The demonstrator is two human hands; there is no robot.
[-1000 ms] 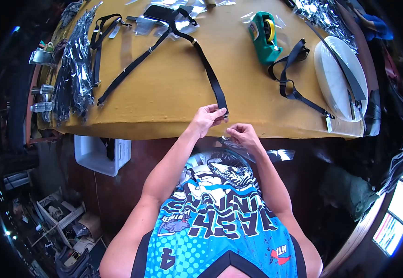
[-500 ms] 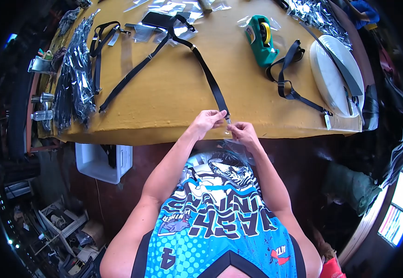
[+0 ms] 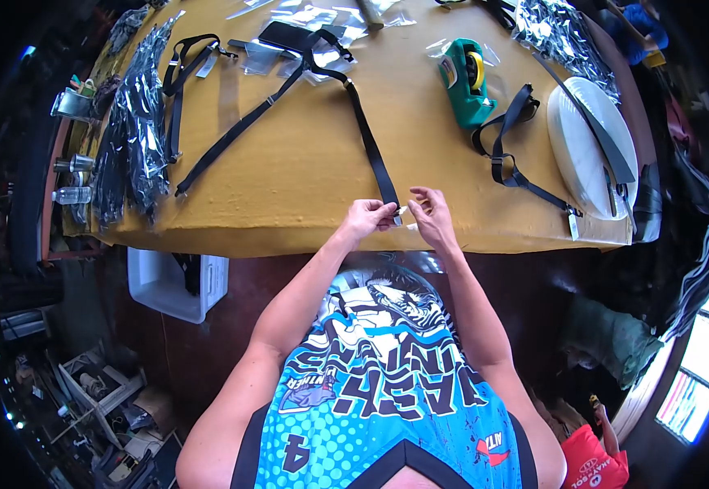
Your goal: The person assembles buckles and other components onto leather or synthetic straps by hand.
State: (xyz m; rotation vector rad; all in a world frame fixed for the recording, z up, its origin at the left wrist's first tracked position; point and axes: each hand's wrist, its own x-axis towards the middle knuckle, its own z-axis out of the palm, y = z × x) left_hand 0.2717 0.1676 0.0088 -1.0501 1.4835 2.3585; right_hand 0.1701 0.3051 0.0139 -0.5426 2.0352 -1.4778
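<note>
A Y-shaped pair of black suspenders (image 3: 368,138) with metal adjusters lies spread over the yellow table cover. My left hand (image 3: 370,217) pinches the near end of its right strap, by the clip close to the table's front edge. Just to the right, my right hand (image 3: 432,218) is raised with thumb and fingers apart, off the strap. A small white piece lies between the two hands at the strap end. Another pair of black straps (image 3: 498,151) with a white tag lies to the right, and one more looped strap (image 3: 177,81) to the left.
A green tape dispenser (image 3: 470,102) stands at the right, near a white oval object (image 3: 570,138). Clear-wrapped black straps (image 3: 136,122) are piled at left. Plastic sleeves (image 3: 261,61) lie at the back. Below the edge sits a white bin (image 3: 149,293). A person in red (image 3: 594,460) is at lower right.
My right hand has let go of the strap end and lifted slightly away, its fingers opening. My left hand keeps its pinch. A person in red has come further into view at lower right.
</note>
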